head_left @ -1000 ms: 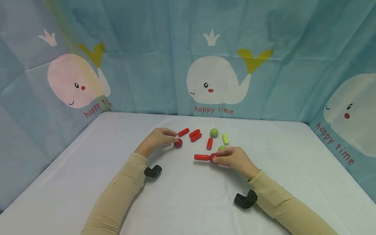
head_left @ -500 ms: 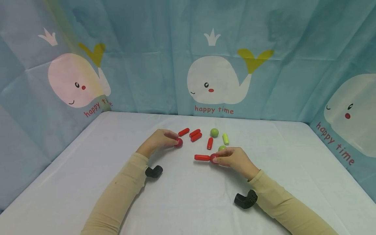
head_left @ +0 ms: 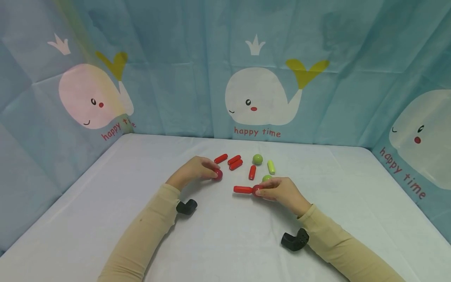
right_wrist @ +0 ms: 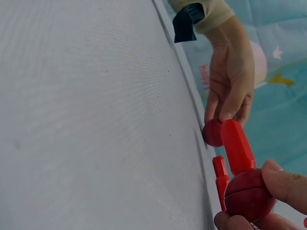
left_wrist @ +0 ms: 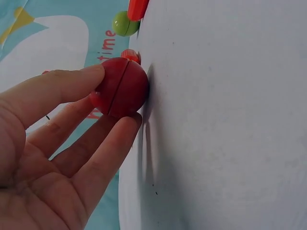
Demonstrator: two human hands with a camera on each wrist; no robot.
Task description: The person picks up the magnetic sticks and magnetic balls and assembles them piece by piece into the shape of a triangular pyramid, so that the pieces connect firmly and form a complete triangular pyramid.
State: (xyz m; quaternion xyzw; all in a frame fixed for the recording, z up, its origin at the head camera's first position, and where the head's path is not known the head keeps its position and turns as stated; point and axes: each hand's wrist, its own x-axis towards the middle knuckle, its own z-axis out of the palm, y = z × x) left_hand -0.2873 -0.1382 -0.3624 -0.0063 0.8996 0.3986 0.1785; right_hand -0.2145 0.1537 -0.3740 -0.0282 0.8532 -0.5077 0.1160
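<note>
My left hand pinches a glossy red ball between thumb and fingertips, low over the white tabletop. A thin dark seam runs across this ball in the left wrist view. To the right and nearer, my right hand grips a second red ball, also seamed, between thumb and fingers. Out of that ball a faceted red stick points left toward the left hand's ball, with a gap between the two. Part of a green ball shows just behind the right hand's fingers.
Several red sticks lie loose behind the hands, one nearer the right hand. Another green ball and a yellow-green stick lie at the back. A blue whale-print curtain stands behind the white table.
My left hand has closed its pinch on the red ball and moved it slightly right and nearer. The right hand, with its ball and stick, stays nearly still.
</note>
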